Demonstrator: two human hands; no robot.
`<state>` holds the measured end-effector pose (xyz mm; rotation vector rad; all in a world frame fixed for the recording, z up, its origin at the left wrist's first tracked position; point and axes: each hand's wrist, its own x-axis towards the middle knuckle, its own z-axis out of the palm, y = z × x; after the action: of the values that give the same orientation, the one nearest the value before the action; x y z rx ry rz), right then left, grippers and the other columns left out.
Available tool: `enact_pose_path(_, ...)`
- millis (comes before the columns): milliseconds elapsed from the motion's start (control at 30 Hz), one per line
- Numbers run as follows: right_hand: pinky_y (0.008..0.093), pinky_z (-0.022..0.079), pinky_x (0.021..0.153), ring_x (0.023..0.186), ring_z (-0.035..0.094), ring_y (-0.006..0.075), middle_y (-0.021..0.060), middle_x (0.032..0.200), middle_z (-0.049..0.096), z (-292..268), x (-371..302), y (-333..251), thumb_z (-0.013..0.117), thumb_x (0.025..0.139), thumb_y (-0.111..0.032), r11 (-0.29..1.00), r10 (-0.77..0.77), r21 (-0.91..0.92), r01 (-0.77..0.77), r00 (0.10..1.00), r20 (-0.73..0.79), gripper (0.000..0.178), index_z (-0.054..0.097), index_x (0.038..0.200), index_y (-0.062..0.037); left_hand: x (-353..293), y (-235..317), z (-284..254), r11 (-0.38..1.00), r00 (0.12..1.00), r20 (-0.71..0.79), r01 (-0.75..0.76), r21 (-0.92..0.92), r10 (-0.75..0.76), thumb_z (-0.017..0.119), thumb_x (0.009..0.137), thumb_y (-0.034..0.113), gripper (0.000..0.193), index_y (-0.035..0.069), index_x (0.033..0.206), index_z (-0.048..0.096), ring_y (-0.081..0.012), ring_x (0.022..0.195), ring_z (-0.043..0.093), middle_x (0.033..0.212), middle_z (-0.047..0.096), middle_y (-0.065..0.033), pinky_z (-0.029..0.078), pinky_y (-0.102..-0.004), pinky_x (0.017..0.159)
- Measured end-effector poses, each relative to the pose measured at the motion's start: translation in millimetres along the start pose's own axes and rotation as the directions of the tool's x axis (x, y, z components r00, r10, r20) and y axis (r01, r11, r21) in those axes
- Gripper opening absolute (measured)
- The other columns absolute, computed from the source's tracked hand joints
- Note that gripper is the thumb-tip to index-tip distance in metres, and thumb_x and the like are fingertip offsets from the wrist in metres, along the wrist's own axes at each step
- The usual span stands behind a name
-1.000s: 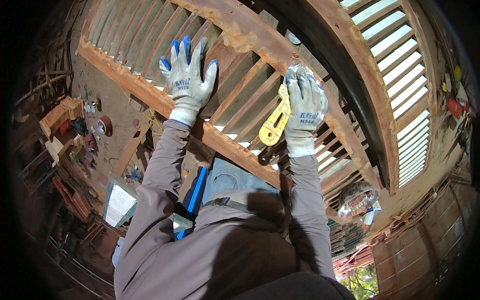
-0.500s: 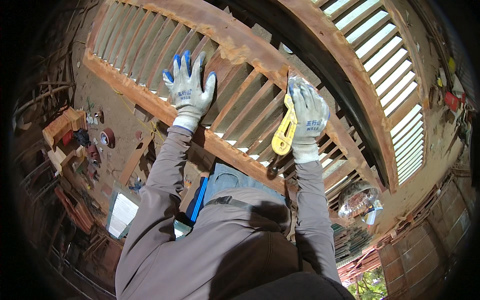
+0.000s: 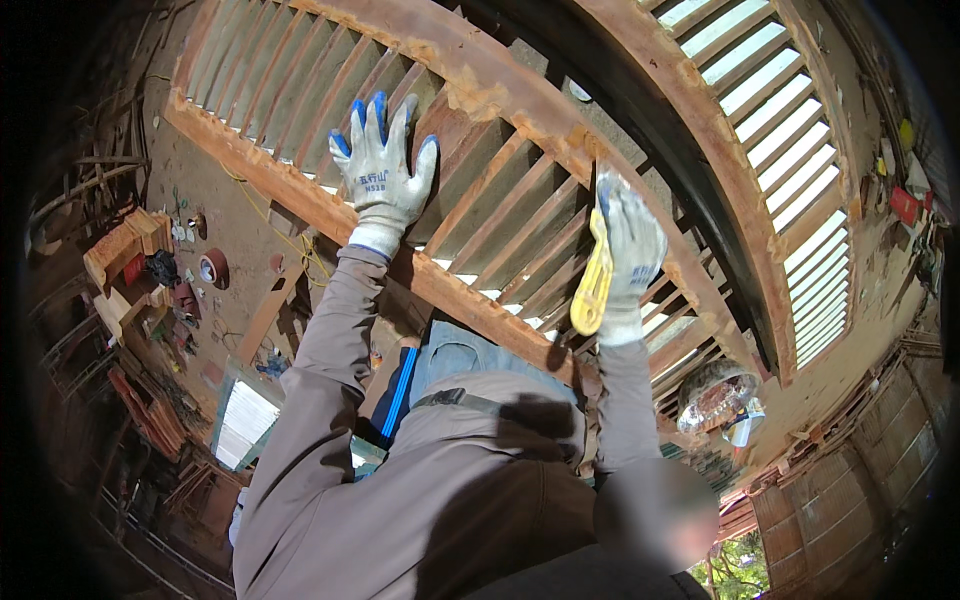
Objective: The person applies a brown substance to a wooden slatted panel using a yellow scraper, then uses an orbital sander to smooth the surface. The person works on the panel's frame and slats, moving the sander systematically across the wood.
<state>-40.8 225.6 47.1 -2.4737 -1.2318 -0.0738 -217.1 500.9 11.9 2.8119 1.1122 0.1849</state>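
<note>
My left hand (image 3: 385, 175), in a grey-white work glove with blue fingertips, lies flat with spread fingers across the slats of a reddish-brown slatted wooden panel (image 3: 440, 262). Gripped in my right hand (image 3: 632, 245), gloved the same way, is a scraper with a yellow handle (image 3: 592, 285). The handle points toward my body, and the scraper's far end is at the panel's upper rail, where pale filler-like patches (image 3: 480, 97) show. My fingers hide much of the blade, so I cannot tell exactly how it touches the wood.
A second slatted panel (image 3: 690, 110) stands beyond a dark curved gap. At right, a clear plastic-looking bowl (image 3: 717, 392) sits near the panel's end. Wood offcuts (image 3: 125, 255), a reddish roll (image 3: 213, 268) and a yellow cord (image 3: 312, 262) lie on the ground at left.
My right hand has shifted slightly right and toward me with the scraper, whose handle is now turned more edge-on and upright. My left hand stays nearly in place.
</note>
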Motion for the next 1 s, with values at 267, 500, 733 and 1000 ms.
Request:
enact_pose_path(267, 0.0484, 0.042, 0.109, 0.127, 0.063, 0.0288, 0.0075, 0.129, 0.071, 11.7, 18.4, -4.4, 0.063, 0.09, -0.028, 0.995, -0.083, -0.047, 0.091, 0.985, 0.148, 0.038, 0.072, 0.124, -0.0138, 0.2, -1.5, 7.1, 1.0, 1.0, -0.017, -0.016, -0.022, 0.016, 0.06, 0.096, 0.05, 0.065, 0.029, 0.156, 0.048, -0.0395, 0.155, 0.03, 0.163, 0.04, -0.0131, 0.011, -0.0695, 0.123)
enact_pose_path(500, 0.0472, 0.045, 0.107, 0.122, 0.066, 0.0279, 0.0069, 0.128, 0.072, -5.1, 13.6, -1.8, 0.065, 0.09, -0.027, 0.983, -0.058, 0.178, 0.047, 0.997, 0.058, 0.04, 0.073, 0.126, -0.0129, -1.0, -1.4, 6.0, 1.0, 1.0, -0.019, -0.009, -0.001, 0.009, 0.059, 0.097, 0.051, 0.065, 0.029, 0.156, 0.048, -0.0391, 0.156, 0.028, 0.165, 0.039, -0.0133, 0.011, -0.07, 0.122)
enact_pose_path(733, 0.0459, 0.042, 0.111, 0.126, 0.064, 0.0251, 0.0023, 0.13, 0.071, 7.4, 4.1, -12.1, 0.06, 0.092, -0.025, 0.994, -0.077, -0.072, 0.087, 0.989, 0.123, 0.034, 0.074, 0.123, -0.0197, -1.0, -1.7, 8.6, 1.0, 1.0, -0.023, -0.017, 0.009, 0.017, 0.059, 0.097, 0.052, 0.065, 0.029, 0.156, 0.049, -0.0392, 0.155, 0.029, 0.165, 0.039, -0.013, 0.014, -0.072, 0.12)
enact_pose_path(1000, 0.0431, 0.046, 0.107, 0.122, 0.066, 0.0218, 0.0012, 0.128, 0.074, -8.4, 48.5, 8.1, 0.065, 0.09, -0.027, 0.985, -0.104, -0.141, 0.098, 0.994, -0.032, 0.034, 0.075, 0.122, -0.0198, -0.2, -9.8, 16.9, 0.997, 0.997, -0.065, -0.045, 0.055, 0.049, 0.06, 0.096, 0.052, 0.066, 0.027, 0.156, 0.049, -0.0395, 0.153, 0.033, 0.162, 0.043, -0.0141, 0.017, -0.0724, 0.119)
